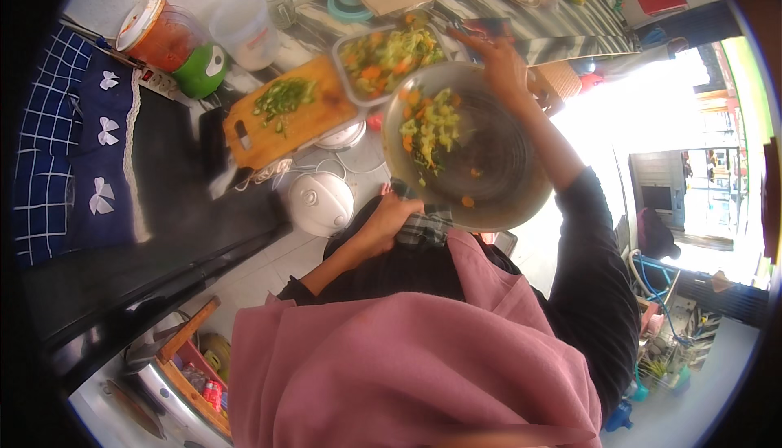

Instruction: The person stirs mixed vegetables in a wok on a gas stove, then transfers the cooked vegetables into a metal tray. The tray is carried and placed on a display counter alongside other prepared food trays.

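Note:
My left hand (393, 218) is closed around a dark checked cloth (425, 228) at the near-left edge of a large metal pan (509, 142). The pan is tilted beside a clear rectangular container (346, 81). Cooked vegetables (432, 126), green with orange carrot pieces, lie on the pan's left side. More mixed vegetables (391, 57) fill the container. Over the pan's far rim reaches my right hand (501, 65), one finger stretched toward the container. It seems closed on something thin, which blur hides.
Left of the container, a wooden cutting board (326, 98) bears chopped greens (283, 98). Behind it stand a green-based blender jar (175, 49), a white plastic tub (247, 31) and a glass (279, 4). A white rounded appliance (321, 202) with a cord sits lower down. A black surface (183, 187) extends left.

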`<action>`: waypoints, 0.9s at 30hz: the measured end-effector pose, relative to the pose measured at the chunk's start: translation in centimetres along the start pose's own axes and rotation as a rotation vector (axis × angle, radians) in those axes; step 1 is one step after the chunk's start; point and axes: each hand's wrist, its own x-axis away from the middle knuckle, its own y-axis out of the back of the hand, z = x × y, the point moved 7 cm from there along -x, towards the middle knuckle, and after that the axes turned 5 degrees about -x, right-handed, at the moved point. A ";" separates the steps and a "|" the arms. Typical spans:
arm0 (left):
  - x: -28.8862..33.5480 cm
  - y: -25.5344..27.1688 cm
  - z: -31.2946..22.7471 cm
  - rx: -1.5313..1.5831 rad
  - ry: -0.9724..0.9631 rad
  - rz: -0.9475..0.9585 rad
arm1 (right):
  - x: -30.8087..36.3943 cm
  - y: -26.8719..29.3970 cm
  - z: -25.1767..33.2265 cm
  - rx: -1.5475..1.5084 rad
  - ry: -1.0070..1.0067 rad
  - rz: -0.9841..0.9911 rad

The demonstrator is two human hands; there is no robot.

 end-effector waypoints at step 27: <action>0.3 -0.2 -0.3 0.008 -0.007 -0.041 | -0.5 1.6 -0.3 0.005 -0.001 -0.059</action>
